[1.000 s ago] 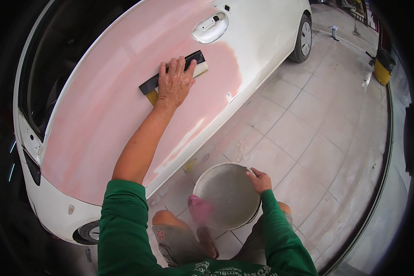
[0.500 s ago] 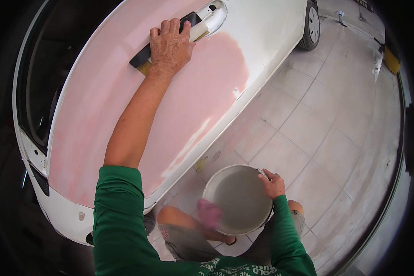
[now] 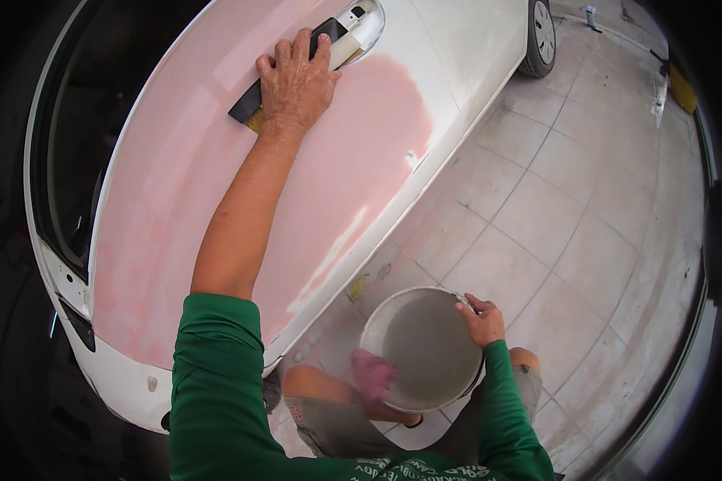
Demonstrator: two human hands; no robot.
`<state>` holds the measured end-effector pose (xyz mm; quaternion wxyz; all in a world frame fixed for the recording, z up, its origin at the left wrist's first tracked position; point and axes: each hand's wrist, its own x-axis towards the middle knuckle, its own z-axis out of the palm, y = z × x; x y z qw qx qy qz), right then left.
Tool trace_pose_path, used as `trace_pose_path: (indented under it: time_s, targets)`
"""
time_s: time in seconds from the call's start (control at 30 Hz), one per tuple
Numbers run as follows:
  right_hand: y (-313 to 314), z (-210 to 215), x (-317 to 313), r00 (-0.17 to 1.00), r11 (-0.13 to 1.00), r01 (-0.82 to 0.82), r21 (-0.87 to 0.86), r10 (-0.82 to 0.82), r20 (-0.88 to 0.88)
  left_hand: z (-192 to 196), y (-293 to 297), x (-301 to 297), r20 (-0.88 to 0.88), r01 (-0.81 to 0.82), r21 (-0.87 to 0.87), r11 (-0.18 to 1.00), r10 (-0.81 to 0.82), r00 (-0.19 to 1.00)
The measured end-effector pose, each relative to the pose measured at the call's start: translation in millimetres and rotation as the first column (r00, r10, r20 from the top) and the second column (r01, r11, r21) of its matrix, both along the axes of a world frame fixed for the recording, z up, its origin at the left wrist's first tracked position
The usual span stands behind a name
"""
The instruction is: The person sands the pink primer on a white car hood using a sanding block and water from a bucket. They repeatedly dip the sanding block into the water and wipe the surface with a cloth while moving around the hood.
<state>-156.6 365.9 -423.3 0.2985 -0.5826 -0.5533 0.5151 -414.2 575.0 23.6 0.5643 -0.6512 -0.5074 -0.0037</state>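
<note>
My left hand is closed over a long black sanding block with yellowish sandpaper showing along its underside. The block lies against the white car's door, on a large sanded pink patch, and its upper end reaches the door handle recess. Lower down, my right hand grips the right rim of a round bucket, thumb over the edge. Murky grey water is in the bucket. A wet pink cloth hangs over its left rim. The bucket sits between my knees.
Along the left runs the car's dark window. A car wheel stands at the top right. Dusty pale tiles cover the floor beside the car. A small bottle-like object and something yellow are farther off.
The whole view has turned slightly. My left hand and the sanding block stay almost in place by the handle recess. My right hand keeps its hold on the bucket rim.
</note>
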Motion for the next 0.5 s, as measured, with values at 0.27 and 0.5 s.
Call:
trace_pose_path:
  time_s: [0.27, 0.5]
  targets:
    - [1.6, -8.3, 1.5, 0.999, 1.0, 0.026, -0.016, -0.026, -0.024, -84.9, -130.7, -64.3, -0.019, -0.028, -0.099, 0.995, 0.026, 0.999]
    - [0.1, -5.8, 3.7, 0.999, 0.999, 0.031, -0.024, -0.032, -0.019, 15.2, -29.7, -7.0, -0.034, -0.098, 0.007, 0.995, 0.098, 0.995]
